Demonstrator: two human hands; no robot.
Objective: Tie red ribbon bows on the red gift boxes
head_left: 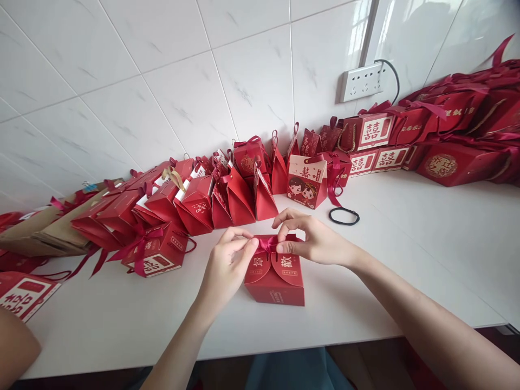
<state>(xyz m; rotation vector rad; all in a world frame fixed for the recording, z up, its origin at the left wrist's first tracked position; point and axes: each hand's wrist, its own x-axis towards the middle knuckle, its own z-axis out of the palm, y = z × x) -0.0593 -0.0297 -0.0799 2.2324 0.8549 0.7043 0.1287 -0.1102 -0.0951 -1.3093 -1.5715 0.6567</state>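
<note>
A red gift box [274, 290] with pale Chinese characters and rounded top flaps stands upright on the white table in front of me. Across its top runs a dark pink satin ribbon [268, 245], bunched at the middle. My left hand [229, 260] pinches the ribbon from the left between thumb and fingers. From the right, my right hand [300, 235] grips it with thumb and forefinger, close to the other hand. Part of the ribbon is hidden behind my fingers. Just right of the box's far side lies a black elastic band [344, 216].
Several red boxes [199, 200] line the tiled wall, with stacked ones [447, 162] at right. A ribboned box [156, 252] stands left of my hands; a printed box [306, 181] is behind. A power strip [361, 82] is on the wall. Someone's arm [16, 346] shows at lower left.
</note>
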